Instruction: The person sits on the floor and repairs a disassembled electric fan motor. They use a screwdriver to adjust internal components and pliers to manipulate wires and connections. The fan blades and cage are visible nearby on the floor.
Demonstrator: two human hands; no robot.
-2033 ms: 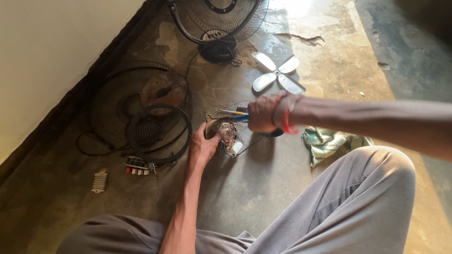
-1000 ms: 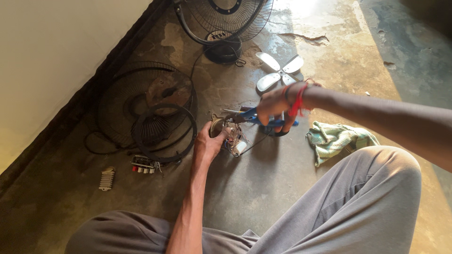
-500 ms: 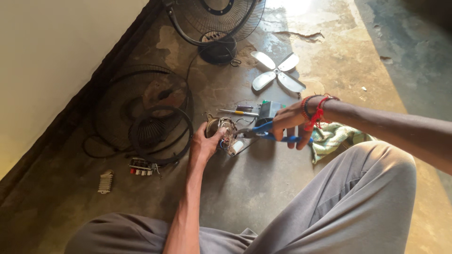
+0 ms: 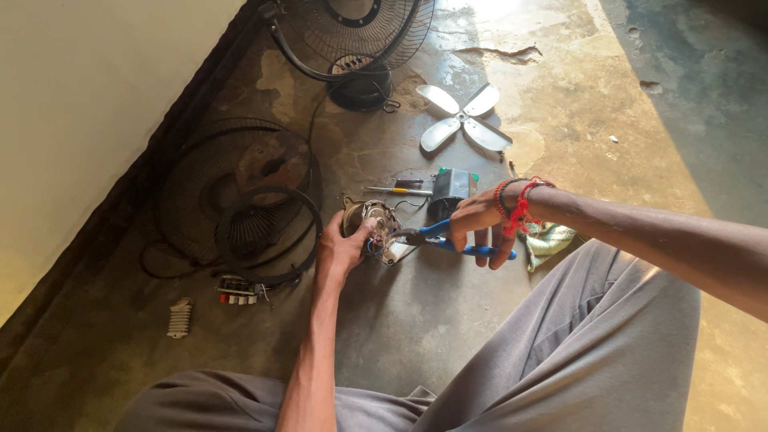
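Left to right: grille (image 4: 240, 200) flat by the wall. Left hand (image 4: 340, 248) cupping the motor (image 4: 370, 218) on the floor, fingers wrapped on its rim. Pliers (image 4: 432, 236), tip at the motor's wires, gripped by right hand (image 4: 480, 228), fingers curled tight round the blue handles. Risks: tip slipping into the left fingers; thin wire snapping under too hard a pull; motor rolling off its edge.

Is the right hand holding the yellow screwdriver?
No, the right hand grips blue-handled pliers, while the screwdriver lies on the floor beyond the motor.
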